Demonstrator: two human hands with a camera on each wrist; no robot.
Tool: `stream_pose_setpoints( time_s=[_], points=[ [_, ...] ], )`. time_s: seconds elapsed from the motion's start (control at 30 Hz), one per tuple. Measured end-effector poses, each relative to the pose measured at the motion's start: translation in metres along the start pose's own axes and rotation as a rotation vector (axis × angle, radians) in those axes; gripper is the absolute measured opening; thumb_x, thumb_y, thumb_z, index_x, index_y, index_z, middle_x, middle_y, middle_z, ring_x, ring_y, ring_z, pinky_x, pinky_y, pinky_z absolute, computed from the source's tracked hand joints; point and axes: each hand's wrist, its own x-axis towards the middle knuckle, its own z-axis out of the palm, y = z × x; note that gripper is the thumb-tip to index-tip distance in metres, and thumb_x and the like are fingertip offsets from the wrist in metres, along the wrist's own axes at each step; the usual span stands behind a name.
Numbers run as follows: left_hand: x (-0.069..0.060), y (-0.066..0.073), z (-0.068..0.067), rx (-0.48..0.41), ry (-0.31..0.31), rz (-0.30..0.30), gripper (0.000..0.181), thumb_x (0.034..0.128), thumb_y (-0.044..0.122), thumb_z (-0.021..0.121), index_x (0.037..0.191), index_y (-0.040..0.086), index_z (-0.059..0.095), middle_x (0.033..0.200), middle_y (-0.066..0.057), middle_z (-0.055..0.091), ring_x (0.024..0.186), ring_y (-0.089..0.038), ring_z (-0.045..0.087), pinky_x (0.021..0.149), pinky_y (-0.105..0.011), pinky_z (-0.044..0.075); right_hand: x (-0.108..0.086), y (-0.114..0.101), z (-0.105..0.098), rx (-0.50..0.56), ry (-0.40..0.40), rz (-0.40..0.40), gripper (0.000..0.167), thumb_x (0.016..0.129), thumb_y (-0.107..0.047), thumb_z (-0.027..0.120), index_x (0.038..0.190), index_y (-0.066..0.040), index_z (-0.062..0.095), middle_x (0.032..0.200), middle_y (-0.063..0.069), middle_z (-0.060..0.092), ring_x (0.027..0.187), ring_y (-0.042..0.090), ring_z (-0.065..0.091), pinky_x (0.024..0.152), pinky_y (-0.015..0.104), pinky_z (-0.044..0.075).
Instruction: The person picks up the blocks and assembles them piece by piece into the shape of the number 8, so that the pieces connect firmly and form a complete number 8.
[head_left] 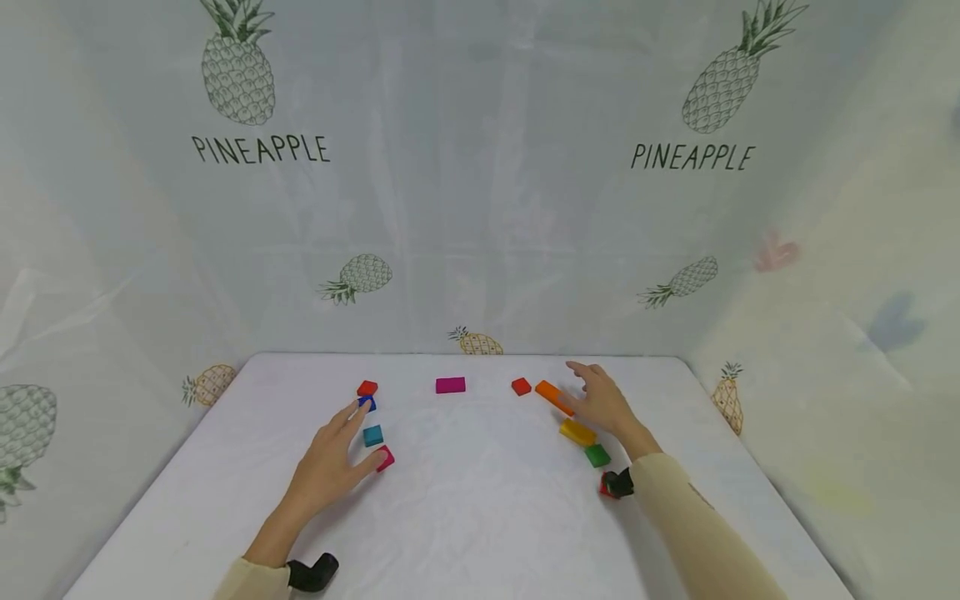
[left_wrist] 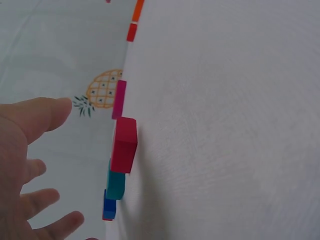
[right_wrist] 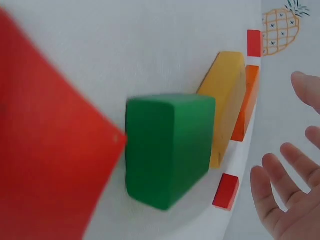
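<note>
My left hand (head_left: 322,471) hovers with fingers spread beside a short row of blocks at the left. That row has a pinkish-red block (left_wrist: 124,145), a teal block (head_left: 372,436), a blue block (head_left: 366,402) and a red block (head_left: 367,388). In the left wrist view the hand holds nothing. My right hand (head_left: 606,407), fingers loosely extended, is over the right row, nearest to an orange block (head_left: 553,397). Along that row are a yellow block (right_wrist: 229,100) and a green block (right_wrist: 170,145). No block is in the right hand.
A magenta block (head_left: 451,385) lies near the white table's (head_left: 480,500) back edge, with a red block (head_left: 521,387) to its right. Another red block (right_wrist: 45,145) is partly hidden by the right wrist's black mount (head_left: 619,482). Pineapple-printed sheeting (head_left: 480,208) hangs behind.
</note>
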Motion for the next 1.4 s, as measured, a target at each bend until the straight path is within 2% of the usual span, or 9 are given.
stream_pose_setpoints(
  time_s=[0.2,0.33,0.43,0.7,0.87,1.2,1.4],
  points=[
    [-0.002,0.002,0.007,-0.107,-0.06,-0.061,0.086,0.0911,0.035,0.085,0.163,0.014,0.042,0.161,-0.021,0.044,0.147,-0.046,0.043,0.105,-0.067,0.049,0.002,0.0,0.002,0.053,-0.025,0.01,0.065,0.1,-0.027,0.076,0.156,-0.006,0.049,0.144,0.023,0.056,0.12,0.042,0.061,0.101,0.056,0.055],
    [-0.003,0.002,0.011,-0.16,-0.057,-0.092,0.081,0.09,0.033,0.087,0.159,0.014,0.048,0.152,-0.019,0.052,0.132,-0.038,0.058,0.099,-0.058,0.057,0.003,0.001,0.005,0.072,-0.045,0.017,0.06,0.099,-0.025,0.076,0.153,-0.006,0.054,0.141,0.023,0.058,0.119,0.041,0.061,0.101,0.054,0.056],
    [-0.003,0.001,0.014,-0.202,-0.058,-0.115,0.077,0.0898,0.032,0.087,0.156,0.013,0.052,0.145,-0.017,0.057,0.121,-0.033,0.063,0.096,-0.053,0.06,0.005,0.003,0.009,0.074,-0.063,0.035,0.059,0.099,-0.024,0.076,0.152,-0.007,0.055,0.14,0.022,0.059,0.118,0.039,0.062,0.099,0.051,0.058],
    [-0.005,-0.003,0.019,-0.27,-0.08,-0.189,0.071,0.0903,0.029,0.087,0.152,0.013,0.055,0.138,-0.015,0.061,0.12,-0.033,0.065,0.097,-0.052,0.059,0.007,0.009,0.017,0.105,-0.099,0.09,0.059,0.098,-0.022,0.078,0.151,-0.007,0.056,0.14,0.022,0.06,0.116,0.036,0.061,0.098,0.046,0.059],
    [-0.004,-0.006,0.019,-0.291,-0.079,-0.224,0.067,0.0899,0.025,0.087,0.149,0.013,0.058,0.133,-0.011,0.063,0.115,-0.027,0.063,0.098,-0.046,0.058,0.007,0.01,0.019,0.135,-0.122,0.11,0.058,0.098,-0.022,0.078,0.15,-0.007,0.057,0.14,0.022,0.06,0.118,0.037,0.062,0.099,0.047,0.059],
    [-0.002,-0.01,0.022,-0.319,-0.075,-0.211,0.06,0.0887,0.022,0.088,0.143,0.013,0.064,0.13,-0.005,0.065,0.112,-0.02,0.062,0.097,-0.033,0.056,0.01,0.009,0.022,0.148,-0.145,0.155,0.053,0.098,-0.02,0.078,0.147,-0.007,0.06,0.136,0.019,0.064,0.114,0.033,0.062,0.1,0.046,0.058],
    [-0.003,-0.01,0.021,-0.338,-0.083,-0.208,0.054,0.0887,0.019,0.088,0.138,0.011,0.066,0.125,-0.005,0.068,0.109,-0.02,0.064,0.097,-0.034,0.056,0.013,0.01,0.025,0.143,-0.149,0.161,0.05,0.098,-0.018,0.077,0.145,-0.007,0.062,0.134,0.019,0.065,0.112,0.032,0.063,0.1,0.046,0.058]
  ],
)
